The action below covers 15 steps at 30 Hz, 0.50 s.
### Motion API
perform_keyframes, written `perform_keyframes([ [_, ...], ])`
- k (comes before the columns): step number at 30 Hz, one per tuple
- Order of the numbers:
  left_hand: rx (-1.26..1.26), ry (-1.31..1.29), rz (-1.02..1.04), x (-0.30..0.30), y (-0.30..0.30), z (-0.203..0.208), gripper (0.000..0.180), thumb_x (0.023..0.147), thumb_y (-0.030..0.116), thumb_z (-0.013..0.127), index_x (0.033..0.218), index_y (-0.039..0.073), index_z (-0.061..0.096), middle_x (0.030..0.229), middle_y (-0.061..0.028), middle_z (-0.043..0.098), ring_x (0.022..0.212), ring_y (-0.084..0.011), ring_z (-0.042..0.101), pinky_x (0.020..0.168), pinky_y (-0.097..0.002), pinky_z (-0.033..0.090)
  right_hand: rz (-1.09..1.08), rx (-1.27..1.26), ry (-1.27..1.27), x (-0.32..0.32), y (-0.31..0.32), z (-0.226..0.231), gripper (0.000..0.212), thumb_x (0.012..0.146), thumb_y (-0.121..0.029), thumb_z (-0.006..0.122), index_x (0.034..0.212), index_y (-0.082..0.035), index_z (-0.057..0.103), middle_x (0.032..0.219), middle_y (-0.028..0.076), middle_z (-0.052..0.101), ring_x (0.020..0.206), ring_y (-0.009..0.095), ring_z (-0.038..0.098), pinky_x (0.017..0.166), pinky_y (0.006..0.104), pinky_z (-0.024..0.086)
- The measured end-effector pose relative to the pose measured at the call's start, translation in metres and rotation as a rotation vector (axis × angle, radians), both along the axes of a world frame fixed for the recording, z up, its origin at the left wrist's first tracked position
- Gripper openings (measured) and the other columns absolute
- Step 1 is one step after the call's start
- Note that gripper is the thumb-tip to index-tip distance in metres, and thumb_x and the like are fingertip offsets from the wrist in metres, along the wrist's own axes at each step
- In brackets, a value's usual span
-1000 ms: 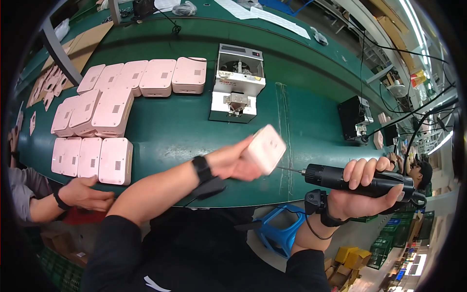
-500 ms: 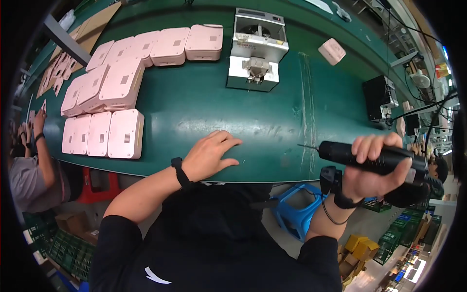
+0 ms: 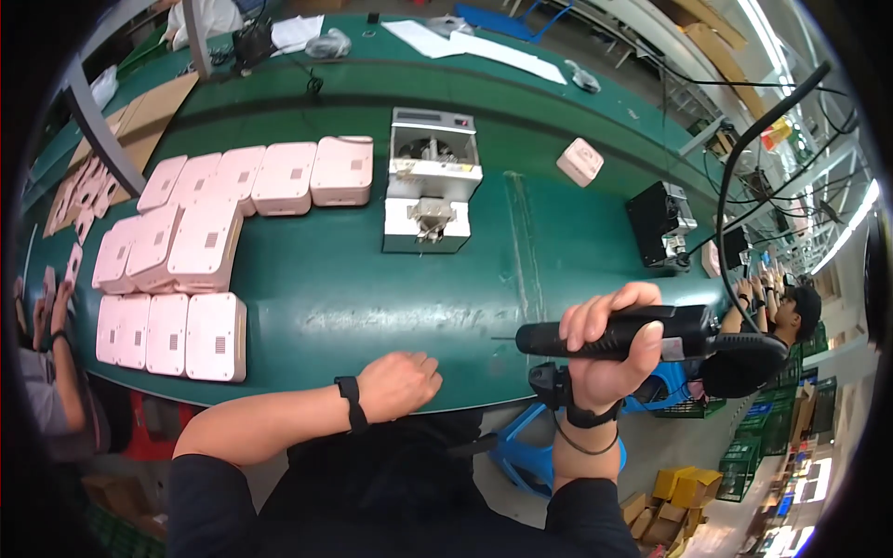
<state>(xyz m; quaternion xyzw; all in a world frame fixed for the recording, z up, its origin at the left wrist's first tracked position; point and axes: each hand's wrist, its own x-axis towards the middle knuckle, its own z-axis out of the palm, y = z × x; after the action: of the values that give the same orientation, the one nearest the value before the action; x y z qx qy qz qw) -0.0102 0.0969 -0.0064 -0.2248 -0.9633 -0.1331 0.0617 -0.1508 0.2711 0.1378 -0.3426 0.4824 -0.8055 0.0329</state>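
- Green workbench (image 3: 316, 316), spread beneath everything else here.
- Pale pink vented housings (image 3: 200, 246), grouped on its left part in three rows, the larger faces up, many sides touching.
- Blue plastic stool (image 3: 516, 448), below the front edge, partly behind the right forearm.
- Silver-and-black screw feeder (image 3: 432, 181), upright on the bench, to the right of the housings.
- Black electric screwdriver (image 3: 600, 346), roughly level, near the bench's front edge.
- Right hand (image 3: 603, 374), wrapped firmly around the screwdriver's body.
- Left hand (image 3: 400, 384), loosely curled at the front edge; whether its fingers hide anything, I cannot tell.
- Small pink box (image 3: 580, 162), alone, right of the feeder and well apart from both hands.
- Thin driver bit (image 3: 503, 338), pointing left.
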Motion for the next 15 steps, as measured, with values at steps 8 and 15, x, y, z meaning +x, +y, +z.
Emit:
perform_keyframes([
  [8, -0.151, 0.008, -0.065, -0.001, 0.019, 0.003, 0.006, 0.075, 0.010, 0.059, 0.075, 0.004, 0.057, 0.069, -0.0086, 0.057, 0.067, -0.0244, 0.061, 0.059, -0.0347, 0.051, -0.162, 0.040, -0.055, 0.012, 0.052, -0.011, 0.043, 0.095, -0.049, 0.052, 0.101, -0.008, 0.043, 0.066, 0.005, 0.049, 0.049, 0.016, 0.047, 0.053, 0.0321, 0.043],
  [15, 0.225, -0.134, 0.150, -0.019, -0.010, 0.011, 0.010, 0.078, 0.011, 0.060, 0.083, 0.003, 0.063, 0.068, -0.0145, 0.063, 0.067, -0.0332, 0.065, 0.062, -0.0418, 0.053, -0.230, 0.033, -0.122, 0.005, 0.088, -0.018, 0.040, 0.097, -0.048, 0.048, 0.101, -0.008, 0.049, 0.066, 0.004, 0.049, 0.052, 0.015, 0.045, 0.056, 0.0313, 0.041],
])
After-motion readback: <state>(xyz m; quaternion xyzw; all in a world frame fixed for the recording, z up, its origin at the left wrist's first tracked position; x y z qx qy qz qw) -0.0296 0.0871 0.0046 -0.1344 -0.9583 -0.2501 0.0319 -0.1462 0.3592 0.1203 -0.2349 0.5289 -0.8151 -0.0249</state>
